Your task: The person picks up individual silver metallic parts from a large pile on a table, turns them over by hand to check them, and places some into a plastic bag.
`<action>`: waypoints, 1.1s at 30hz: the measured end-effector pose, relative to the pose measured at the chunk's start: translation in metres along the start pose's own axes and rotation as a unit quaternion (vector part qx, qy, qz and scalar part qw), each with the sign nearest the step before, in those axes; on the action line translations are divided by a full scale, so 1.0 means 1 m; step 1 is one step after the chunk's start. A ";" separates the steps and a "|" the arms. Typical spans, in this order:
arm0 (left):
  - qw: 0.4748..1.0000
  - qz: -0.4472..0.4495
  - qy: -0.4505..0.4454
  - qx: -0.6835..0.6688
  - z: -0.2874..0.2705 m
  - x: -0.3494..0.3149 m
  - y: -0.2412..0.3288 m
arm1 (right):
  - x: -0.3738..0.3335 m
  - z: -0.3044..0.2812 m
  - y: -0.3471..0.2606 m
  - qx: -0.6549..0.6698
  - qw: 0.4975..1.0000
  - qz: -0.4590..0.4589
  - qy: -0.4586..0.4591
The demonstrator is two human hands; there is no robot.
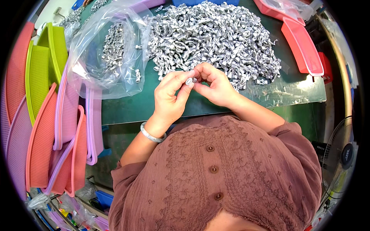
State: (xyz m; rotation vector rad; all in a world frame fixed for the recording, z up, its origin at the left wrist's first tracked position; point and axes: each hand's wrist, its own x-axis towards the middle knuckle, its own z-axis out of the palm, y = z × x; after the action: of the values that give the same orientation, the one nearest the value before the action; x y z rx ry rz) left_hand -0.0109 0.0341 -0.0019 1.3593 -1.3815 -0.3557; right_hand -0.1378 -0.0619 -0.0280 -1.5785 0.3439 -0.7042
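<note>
My left hand (170,95) and my right hand (216,85) meet over the near edge of the green table (162,106). Between the thumbs and fingertips they pinch a small grey-and-white looped part (189,81); its exact kind is too small to make out. Both hands are closed on it. Just beyond them lies a big heap of similar looped parts (216,36). To the left of my left hand, a clear plastic bag (133,86) lies wide-mouthed with more of these parts inside.
Stacked purple, coral and lime-green plastic baskets (38,82) crowd the left side. A coral basket (302,46) lies at the table's right edge, near a red container (325,67). A fan (347,156) stands at the right, and a blue bin (204,2) sits behind the heap.
</note>
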 end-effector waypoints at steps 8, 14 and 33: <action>0.883 -0.319 0.016 -0.344 -0.005 0.004 -0.005 | -0.004 -0.002 -0.016 0.213 0.973 0.065 -0.055; 0.768 -0.401 -0.027 -0.498 -0.007 0.003 -0.011 | -0.001 -0.004 -0.029 0.272 0.955 0.091 -0.075; 0.771 -0.337 0.026 -0.539 0.004 -0.007 -0.018 | -0.001 0.007 -0.012 0.120 0.989 0.077 0.028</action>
State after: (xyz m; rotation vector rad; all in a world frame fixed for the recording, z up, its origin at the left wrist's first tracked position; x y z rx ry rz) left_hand -0.0069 0.0327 -0.0205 0.7718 -0.3584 -1.3414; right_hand -0.1365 -0.0546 -0.0165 -1.2909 0.4028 -0.6457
